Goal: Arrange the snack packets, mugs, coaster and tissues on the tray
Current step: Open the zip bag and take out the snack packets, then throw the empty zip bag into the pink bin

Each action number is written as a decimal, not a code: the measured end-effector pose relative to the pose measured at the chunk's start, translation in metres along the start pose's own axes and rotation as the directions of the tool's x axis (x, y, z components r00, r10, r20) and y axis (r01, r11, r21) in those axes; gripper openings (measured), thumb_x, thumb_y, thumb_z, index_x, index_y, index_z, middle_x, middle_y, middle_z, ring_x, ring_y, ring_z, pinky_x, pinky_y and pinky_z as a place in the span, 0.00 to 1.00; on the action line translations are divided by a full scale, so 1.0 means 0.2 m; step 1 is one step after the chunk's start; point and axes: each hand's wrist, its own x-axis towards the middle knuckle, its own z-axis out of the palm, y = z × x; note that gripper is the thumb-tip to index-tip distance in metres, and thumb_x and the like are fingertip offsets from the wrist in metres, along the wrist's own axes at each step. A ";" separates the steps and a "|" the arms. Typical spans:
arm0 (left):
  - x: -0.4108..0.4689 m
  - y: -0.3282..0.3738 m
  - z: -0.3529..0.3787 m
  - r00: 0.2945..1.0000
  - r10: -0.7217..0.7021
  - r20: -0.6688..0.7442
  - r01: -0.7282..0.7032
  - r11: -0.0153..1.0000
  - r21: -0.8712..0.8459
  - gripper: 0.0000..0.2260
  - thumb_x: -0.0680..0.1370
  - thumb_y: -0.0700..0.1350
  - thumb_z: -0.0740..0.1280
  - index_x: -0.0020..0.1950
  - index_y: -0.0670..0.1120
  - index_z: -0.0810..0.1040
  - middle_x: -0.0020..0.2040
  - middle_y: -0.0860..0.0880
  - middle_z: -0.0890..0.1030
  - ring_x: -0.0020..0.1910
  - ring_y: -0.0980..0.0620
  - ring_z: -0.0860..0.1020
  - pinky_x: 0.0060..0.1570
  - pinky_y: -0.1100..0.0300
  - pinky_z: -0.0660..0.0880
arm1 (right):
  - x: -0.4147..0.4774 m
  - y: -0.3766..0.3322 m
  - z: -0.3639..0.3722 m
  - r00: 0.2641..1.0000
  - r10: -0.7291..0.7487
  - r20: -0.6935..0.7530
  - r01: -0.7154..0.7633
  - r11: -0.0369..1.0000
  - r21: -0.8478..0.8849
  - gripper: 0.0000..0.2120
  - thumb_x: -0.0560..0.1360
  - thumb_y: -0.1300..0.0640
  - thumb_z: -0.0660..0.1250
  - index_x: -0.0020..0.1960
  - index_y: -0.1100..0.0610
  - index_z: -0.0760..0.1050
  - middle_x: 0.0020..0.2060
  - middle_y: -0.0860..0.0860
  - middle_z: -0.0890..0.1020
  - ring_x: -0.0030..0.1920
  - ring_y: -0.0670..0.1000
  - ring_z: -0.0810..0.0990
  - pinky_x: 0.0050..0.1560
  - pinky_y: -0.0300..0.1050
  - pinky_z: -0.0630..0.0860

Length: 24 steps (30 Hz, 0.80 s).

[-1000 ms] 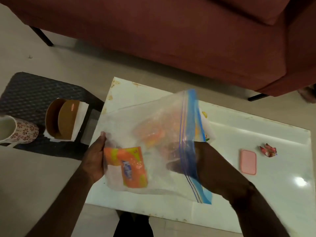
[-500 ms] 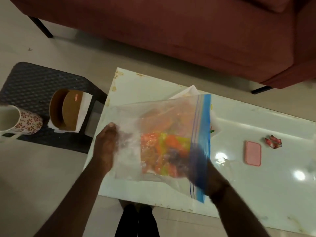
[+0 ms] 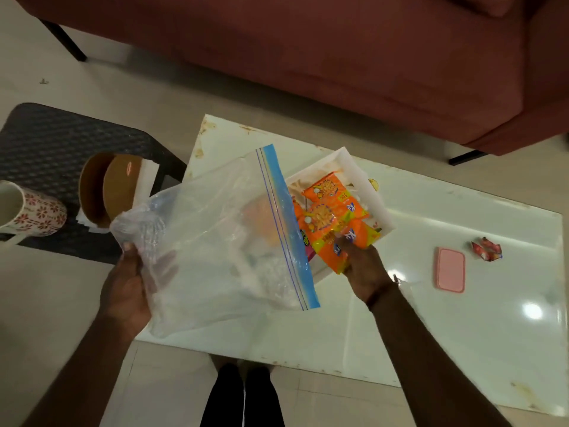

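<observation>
Right hand (image 3: 365,269) pinches packets (image 3: 332,217), already in tray (image 3: 378,204) beneath it. Left hand (image 3: 126,291) grips bag (image 3: 215,241). Mug (image 3: 34,211), coaster (image 3: 120,186), tissues (image 3: 147,177) lie left of it, not yet placed.

On the orange snack packets (image 3: 332,223), the one toward 12 o'clock carries a yellow corner band with a number that looks like 50; the white lettering on their blue badges is too blurred to read

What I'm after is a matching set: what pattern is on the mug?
The mug has red flowers on white; head view.
</observation>
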 end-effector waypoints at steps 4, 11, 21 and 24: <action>-0.03 -0.05 0.00 0.998 -0.009 0.064 0.014 0.996 -0.087 0.22 0.82 0.57 0.54 0.75 0.51 0.67 0.73 0.49 0.72 0.49 0.55 0.84 0.53 0.54 0.79 | 0.07 0.09 0.08 0.970 -0.140 -0.198 0.121 0.987 -0.107 0.28 0.73 0.58 0.73 0.71 0.52 0.68 0.64 0.54 0.79 0.62 0.55 0.79 0.63 0.60 0.76; -0.16 -0.08 0.06 0.990 0.092 0.105 -0.079 0.989 -0.124 0.21 0.83 0.54 0.55 0.74 0.51 0.68 0.69 0.50 0.75 0.46 0.53 0.85 0.50 0.51 0.79 | -0.01 0.14 -0.02 0.812 0.005 -0.584 -0.081 0.991 -0.105 0.52 0.69 0.40 0.74 0.80 0.52 0.45 0.78 0.57 0.57 0.77 0.59 0.60 0.72 0.55 0.61; -0.47 -0.25 0.28 0.979 -0.119 0.167 0.137 0.985 -0.105 0.22 0.84 0.51 0.53 0.43 0.53 0.86 0.44 0.45 0.80 0.37 0.49 0.84 0.33 0.50 0.83 | -0.54 0.04 0.02 0.855 -0.239 0.460 0.451 0.781 -0.431 0.52 0.62 0.43 0.80 0.77 0.36 0.53 0.77 0.38 0.56 0.77 0.43 0.58 0.72 0.55 0.66; -0.64 -0.41 0.36 0.933 -0.205 0.297 0.218 0.976 -0.011 0.24 0.83 0.49 0.53 0.40 0.51 0.87 0.36 0.48 0.84 0.33 0.51 0.84 0.32 0.52 0.82 | -0.64 0.09 0.05 0.826 -0.175 0.536 0.434 0.804 -0.406 0.58 0.58 0.52 0.84 0.77 0.36 0.51 0.77 0.37 0.55 0.76 0.43 0.59 0.67 0.59 0.72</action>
